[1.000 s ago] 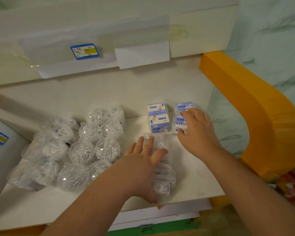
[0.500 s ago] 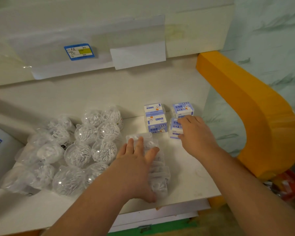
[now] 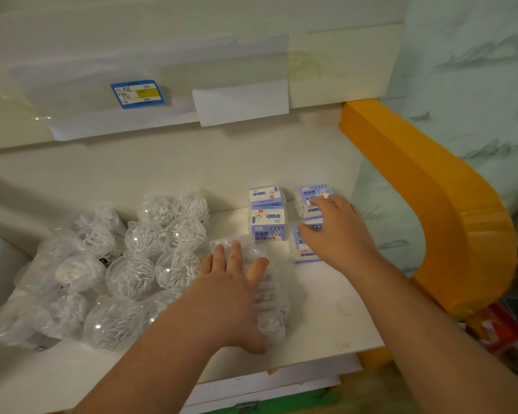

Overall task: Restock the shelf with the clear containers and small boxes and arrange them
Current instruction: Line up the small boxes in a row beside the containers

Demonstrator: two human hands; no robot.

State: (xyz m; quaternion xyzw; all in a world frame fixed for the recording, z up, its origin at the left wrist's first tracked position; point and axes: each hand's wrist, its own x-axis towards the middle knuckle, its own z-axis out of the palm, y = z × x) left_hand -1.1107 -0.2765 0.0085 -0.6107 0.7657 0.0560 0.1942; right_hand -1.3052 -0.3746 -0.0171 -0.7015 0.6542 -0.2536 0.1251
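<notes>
Several clear round containers (image 3: 135,271) filled with white swabs sit bunched on the left of the white shelf (image 3: 326,312). My left hand (image 3: 231,297) rests flat on a clear rectangular pack (image 3: 271,312) at the middle front, fingers spread and thumb along its near end. Small blue-and-white boxes (image 3: 266,216) stand in two columns at the back right. Over the right column, my right hand (image 3: 341,234) pinches one small box (image 3: 311,212) between thumb and index finger. That hand partly hides another box (image 3: 302,252) lying nearer the front.
A thick orange end guard (image 3: 461,234) curves along the shelf's right side. On the upper shelf's front strip are a blue price label (image 3: 137,94) and a white slip (image 3: 240,103). Red packaging (image 3: 503,327) lies low at the right.
My right hand has drawn slightly toward the front edge over the right column of boxes. My left hand stays on the clear pack.
</notes>
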